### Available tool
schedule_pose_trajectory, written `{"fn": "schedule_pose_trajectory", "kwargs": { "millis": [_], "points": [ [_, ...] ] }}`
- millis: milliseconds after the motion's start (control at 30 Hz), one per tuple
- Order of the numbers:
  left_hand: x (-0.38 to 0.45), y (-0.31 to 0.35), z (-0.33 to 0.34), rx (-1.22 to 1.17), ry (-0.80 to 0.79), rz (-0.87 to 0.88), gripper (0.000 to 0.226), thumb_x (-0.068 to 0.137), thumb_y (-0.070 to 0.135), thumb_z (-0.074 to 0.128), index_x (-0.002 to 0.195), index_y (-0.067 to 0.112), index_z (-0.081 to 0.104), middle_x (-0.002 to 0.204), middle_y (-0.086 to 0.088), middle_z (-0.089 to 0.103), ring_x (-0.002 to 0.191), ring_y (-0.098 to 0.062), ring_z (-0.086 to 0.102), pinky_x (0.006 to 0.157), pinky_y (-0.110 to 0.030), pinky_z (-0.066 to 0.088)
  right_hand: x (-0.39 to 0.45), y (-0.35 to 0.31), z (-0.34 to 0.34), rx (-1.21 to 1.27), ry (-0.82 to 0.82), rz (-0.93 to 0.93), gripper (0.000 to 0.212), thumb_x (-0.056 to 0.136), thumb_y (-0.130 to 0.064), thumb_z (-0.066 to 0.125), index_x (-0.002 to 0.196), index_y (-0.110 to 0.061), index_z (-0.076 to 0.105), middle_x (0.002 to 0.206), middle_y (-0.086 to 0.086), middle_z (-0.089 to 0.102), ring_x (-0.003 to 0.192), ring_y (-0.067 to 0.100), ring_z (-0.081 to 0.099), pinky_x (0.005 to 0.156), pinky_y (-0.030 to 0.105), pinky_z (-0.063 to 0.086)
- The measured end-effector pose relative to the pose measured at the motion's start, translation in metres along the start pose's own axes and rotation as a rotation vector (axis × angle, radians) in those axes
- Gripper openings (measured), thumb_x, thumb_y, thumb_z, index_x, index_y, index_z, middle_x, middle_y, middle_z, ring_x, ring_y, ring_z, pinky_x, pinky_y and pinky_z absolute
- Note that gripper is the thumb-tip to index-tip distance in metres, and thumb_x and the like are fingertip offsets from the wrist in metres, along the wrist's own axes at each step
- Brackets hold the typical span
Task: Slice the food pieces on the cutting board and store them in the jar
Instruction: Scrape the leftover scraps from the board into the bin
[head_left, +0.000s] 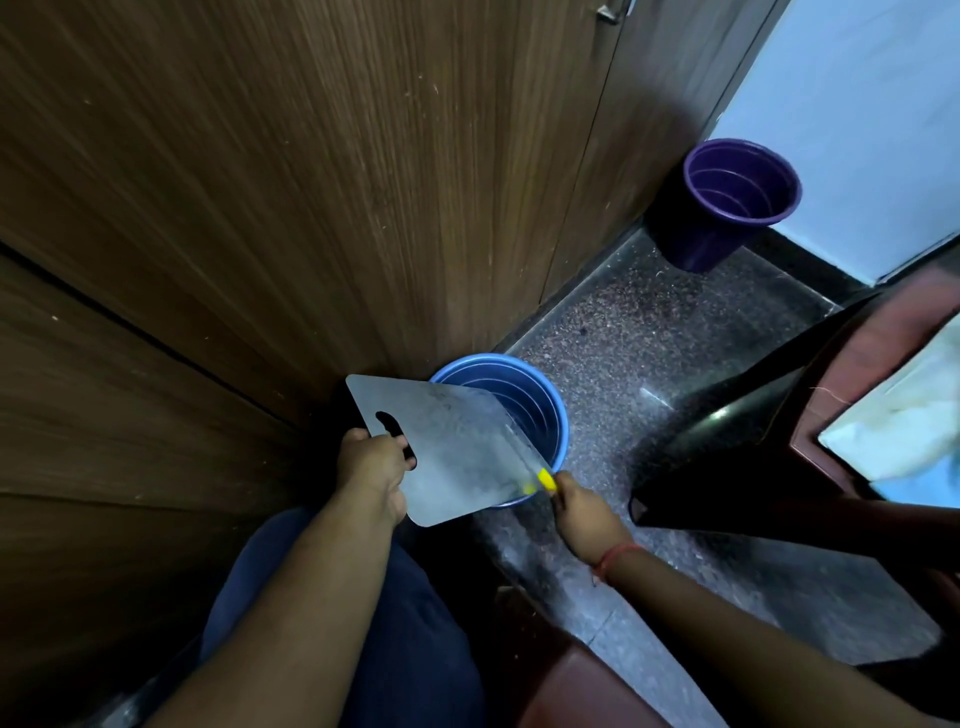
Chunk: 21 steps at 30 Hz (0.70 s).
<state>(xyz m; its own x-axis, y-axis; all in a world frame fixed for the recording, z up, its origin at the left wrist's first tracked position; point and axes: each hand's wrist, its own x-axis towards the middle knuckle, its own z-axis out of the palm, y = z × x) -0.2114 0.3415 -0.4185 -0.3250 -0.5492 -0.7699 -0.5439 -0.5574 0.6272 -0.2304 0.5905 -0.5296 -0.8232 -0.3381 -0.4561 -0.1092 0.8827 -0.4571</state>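
Cutting board (447, 457) pale grey, smeared, tilted; left hand (371, 467) grips handle slot, right hand (584, 512) grips knife (535, 467).

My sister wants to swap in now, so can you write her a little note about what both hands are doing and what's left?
Left hand grips the cutting board by its handle slot, tilted over the blue bucket on the floor.
Right hand holds the yellow-handled knife, blade against the board.
Done: board looks bare of food pieces.
Left: cannot tell; no jar or slices in view. A purple bucket stands by the wall.
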Motion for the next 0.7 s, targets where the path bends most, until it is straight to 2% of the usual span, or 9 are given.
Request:
{"fn": "schedule_pose_trajectory", "kwargs": {
  "millis": [100,200,300,400,500,600,700],
  "points": [
    [0.001,0.0,0.001,-0.006,0.003,-0.006,0.043,0.098,-0.007,0.037,0.135,0.012,0.049,0.108,-0.013,0.062,0.07,-0.024,0.058,0.053,-0.035,0.049,0.007,0.0,-0.012,0.068,0.034,-0.003,0.022,0.101,-0.037,0.035,0.112,-0.02,0.043,0.095,0.018,0.066,0.084,0.037,0.063,0.067,0.04,0.048],
    [0.001,0.001,0.001,-0.007,0.014,-0.009,0.042,0.098,-0.006,0.036,0.134,0.013,0.049,0.11,-0.013,0.063,0.071,-0.024,0.058,0.056,-0.036,0.05,-0.001,-0.013,-0.02,0.12,-0.014,-0.208,0.015,0.1,-0.037,0.037,0.11,-0.028,0.042,0.094,0.01,0.065,0.083,0.031,0.062,0.069,0.039,0.048],
    [-0.001,0.002,0.002,-0.004,0.02,-0.009,0.041,0.099,-0.005,0.036,0.133,0.013,0.049,0.107,-0.012,0.063,0.072,-0.024,0.058,0.056,-0.035,0.049,-0.006,-0.018,-0.015,0.005,-0.062,-0.335,0.022,0.1,-0.042,0.032,0.112,-0.027,0.042,0.099,0.009,0.063,0.084,0.031,0.061,0.069,0.038,0.048],
    [-0.004,0.004,0.002,0.003,0.014,-0.006,0.041,0.099,-0.006,0.037,0.134,0.012,0.048,0.097,-0.008,0.06,0.075,-0.024,0.06,0.057,-0.036,0.05,0.003,-0.012,-0.003,-0.056,-0.032,-0.15,0.03,0.097,-0.041,0.032,0.114,-0.018,0.039,0.095,0.019,0.063,0.082,0.037,0.062,0.063,0.035,0.041],
    [-0.01,0.006,0.003,0.027,-0.002,0.014,0.042,0.098,-0.008,0.036,0.135,0.01,0.048,0.094,-0.007,0.059,0.071,-0.023,0.058,0.052,-0.032,0.047,0.015,-0.001,0.0,-0.057,-0.053,0.043,0.03,0.098,-0.032,0.03,0.122,-0.016,0.037,0.101,0.023,0.065,0.091,0.038,0.063,0.072,0.04,0.046],
    [-0.017,0.009,0.002,0.038,-0.024,0.055,0.04,0.097,-0.009,0.036,0.13,0.009,0.05,0.094,-0.006,0.058,0.074,-0.023,0.058,0.052,-0.032,0.047,0.021,0.006,-0.006,-0.039,-0.048,0.14,0.024,0.096,-0.025,0.031,0.115,-0.016,0.041,0.104,0.025,0.064,0.097,0.04,0.063,0.078,0.042,0.046],
    [-0.025,0.012,0.002,0.054,-0.053,0.126,0.031,0.096,-0.008,0.043,0.116,0.013,0.053,0.102,-0.01,0.063,0.079,-0.025,0.062,0.059,-0.033,0.05,0.02,0.006,-0.011,-0.014,-0.014,0.14,0.012,0.095,-0.026,0.036,0.105,-0.02,0.04,0.098,0.021,0.065,0.091,0.038,0.063,0.069,0.039,0.041]
  ]
}}
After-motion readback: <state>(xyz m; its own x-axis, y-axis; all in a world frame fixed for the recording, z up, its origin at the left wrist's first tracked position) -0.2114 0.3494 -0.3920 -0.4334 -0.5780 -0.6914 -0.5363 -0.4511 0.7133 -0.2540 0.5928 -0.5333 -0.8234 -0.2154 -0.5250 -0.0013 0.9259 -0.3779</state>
